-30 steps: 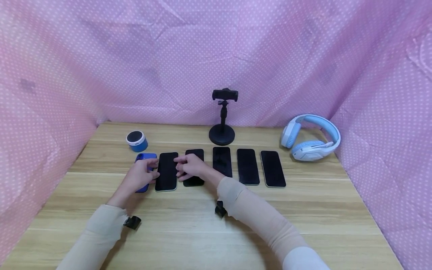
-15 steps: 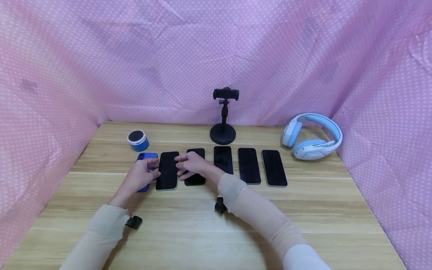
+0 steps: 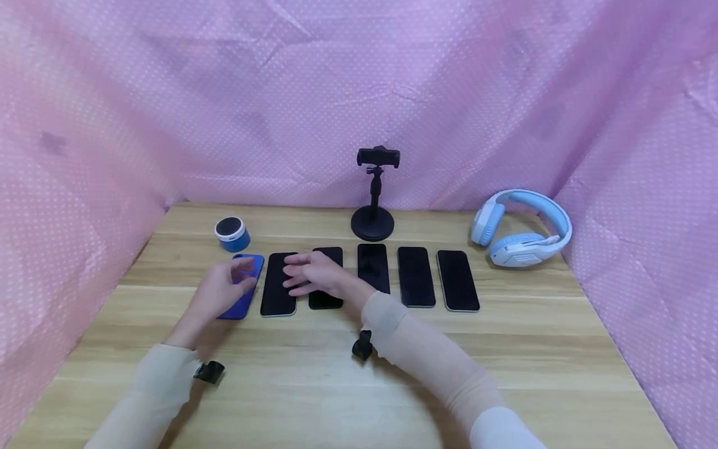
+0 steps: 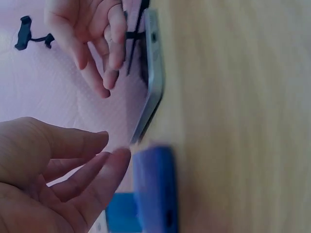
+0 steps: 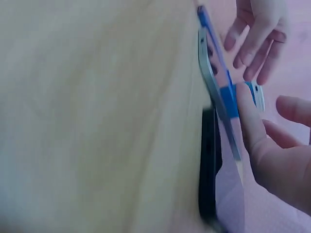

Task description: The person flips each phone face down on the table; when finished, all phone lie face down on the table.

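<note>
Hovering over the left end of a row of six phones, both hands have relaxed, slightly spread fingers and grip nothing. The left hand (image 3: pixel 224 288) hangs above the blue phone (image 3: pixel 242 293), which lies at the row's left end on the worktop (image 3: pixel 359 374); the left wrist view shows its fingertips (image 4: pixel 119 160) just beside the blue edge (image 4: pixel 155 189), though whether they touch it cannot be told. The right hand (image 3: pixel 311 274) is spread above the second phone (image 3: pixel 278 285) and the third phone (image 3: pixel 326 280), its fingers pointing left toward the other hand. From the right wrist view the fingers (image 5: pixel 250 121) sit close to the second phone's silver edge (image 5: pixel 214 92), and contact cannot be told there either.

Both phones under the right hand lie flat, screens dark, side by side and just apart. Three more dark phones continue the row to the right: the fourth phone (image 3: pixel 373 268), fifth phone (image 3: pixel 416 276) and sixth phone (image 3: pixel 457 280).

Behind the blue phone stands a small round blue speaker (image 3: pixel 232 234). A black stand (image 3: pixel 373 212) with a clamp on top rises behind the fourth phone. Blue and white headphones (image 3: pixel 521 227) rest at the far right corner. Pink dotted cloth (image 3: pixel 359 93) hangs around the worktop on three sides.
</note>
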Action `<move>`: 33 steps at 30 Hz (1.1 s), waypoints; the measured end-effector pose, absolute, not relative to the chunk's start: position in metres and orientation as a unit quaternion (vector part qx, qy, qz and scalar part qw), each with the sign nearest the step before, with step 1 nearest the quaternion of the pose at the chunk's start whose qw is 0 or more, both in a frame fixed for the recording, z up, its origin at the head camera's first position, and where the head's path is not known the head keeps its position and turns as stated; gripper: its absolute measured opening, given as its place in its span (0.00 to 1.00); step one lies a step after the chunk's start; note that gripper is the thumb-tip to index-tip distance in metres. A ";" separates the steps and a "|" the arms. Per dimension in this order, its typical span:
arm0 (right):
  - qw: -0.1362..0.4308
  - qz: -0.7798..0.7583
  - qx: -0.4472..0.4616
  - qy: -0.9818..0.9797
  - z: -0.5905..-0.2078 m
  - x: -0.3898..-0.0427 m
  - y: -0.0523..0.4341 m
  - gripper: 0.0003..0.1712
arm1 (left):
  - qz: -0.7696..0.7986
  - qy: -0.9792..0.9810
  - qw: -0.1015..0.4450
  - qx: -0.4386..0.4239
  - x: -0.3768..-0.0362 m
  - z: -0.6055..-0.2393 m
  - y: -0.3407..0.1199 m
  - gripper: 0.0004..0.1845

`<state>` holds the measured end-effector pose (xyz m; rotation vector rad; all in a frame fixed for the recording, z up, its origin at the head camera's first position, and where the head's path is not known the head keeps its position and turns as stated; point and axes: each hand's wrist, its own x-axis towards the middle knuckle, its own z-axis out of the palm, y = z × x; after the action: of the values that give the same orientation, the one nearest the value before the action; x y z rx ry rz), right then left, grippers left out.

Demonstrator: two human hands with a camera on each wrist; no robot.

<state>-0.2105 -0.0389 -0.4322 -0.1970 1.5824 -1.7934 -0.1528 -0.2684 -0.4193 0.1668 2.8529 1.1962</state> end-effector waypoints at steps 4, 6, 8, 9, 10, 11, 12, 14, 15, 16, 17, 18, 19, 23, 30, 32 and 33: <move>0.371 -0.739 -0.071 0.558 -0.433 -0.202 -0.049 0.29 | 0.369 0.928 0.014 0.045 -0.154 -0.415 -0.285 0.25; 0.382 -0.756 -0.067 0.528 -0.435 -0.198 -0.056 0.29 | 0.379 0.925 0.030 0.026 -0.156 -0.417 -0.294 0.26; 0.391 -0.768 -0.064 0.503 -0.438 -0.194 -0.062 0.30 | 0.386 0.921 0.047 0.010 -0.157 -0.419 -0.303 0.27; 0.395 -0.774 -0.063 0.492 -0.439 -0.192 -0.065 0.31 | 0.392 0.918 0.056 0.004 -0.158 -0.421 -0.307 0.28; 0.398 -0.778 -0.062 0.482 -0.440 -0.191 -0.068 0.31 | 0.397 0.916 0.063 0.000 -0.158 -0.423 -0.311 0.29; 0.403 -0.781 -0.060 0.474 -0.441 -0.189 -0.071 0.32 | 0.402 0.913 0.070 -0.002 -0.158 -0.424 -0.314 0.29; 0.405 -0.783 -0.058 0.468 -0.441 -0.188 -0.074 0.32 | 0.410 0.909 0.076 -0.002 -0.158 -0.426 -0.318 0.30; 0.410 -0.786 -0.052 0.460 -0.441 -0.186 -0.079 0.34 | 0.425 0.901 0.085 -0.001 -0.157 -0.428 -0.323 0.30; 0.412 -0.787 -0.049 0.456 -0.441 -0.186 -0.082 0.35 | 0.435 0.896 0.090 -0.002 -0.157 -0.429 -0.326 0.30; 0.415 -0.787 -0.047 0.453 -0.440 -0.185 -0.084 0.36 | 0.446 0.890 0.094 -0.002 -0.157 -0.430 -0.328 0.30; 0.418 -0.787 -0.045 0.453 -0.439 -0.184 -0.087 0.37 | 0.461 0.882 0.099 -0.004 -0.157 -0.430 -0.331 0.30; 0.419 -0.787 -0.042 0.451 -0.438 -0.184 -0.089 0.38 | 0.476 0.874 0.103 -0.005 -0.157 -0.431 -0.333 0.31; 0.420 -0.787 -0.042 0.451 -0.438 -0.183 -0.091 0.38 | 0.486 0.867 0.107 -0.007 -0.157 -0.432 -0.336 0.31; 0.418 -0.782 -0.046 0.460 -0.435 -0.182 -0.098 0.40 | 0.531 0.837 0.129 -0.023 -0.159 -0.434 -0.344 0.32; 0.428 -0.766 -0.050 0.477 -0.437 -0.181 -0.105 0.42 | 0.549 0.818 0.167 -0.029 -0.156 -0.436 -0.349 0.35; 0.430 -0.766 -0.046 0.475 -0.438 -0.182 -0.106 0.42 | 0.543 0.821 0.176 -0.020 -0.157 -0.435 -0.348 0.35; 0.430 -0.767 -0.044 0.475 -0.439 -0.182 -0.106 0.42 | 0.539 0.823 0.180 -0.017 -0.158 -0.435 -0.347 0.36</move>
<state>-0.1816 -0.1056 -0.4390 -0.1105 1.1843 -1.9126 -0.1577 -0.3472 -0.4345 -0.0482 2.3248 1.5239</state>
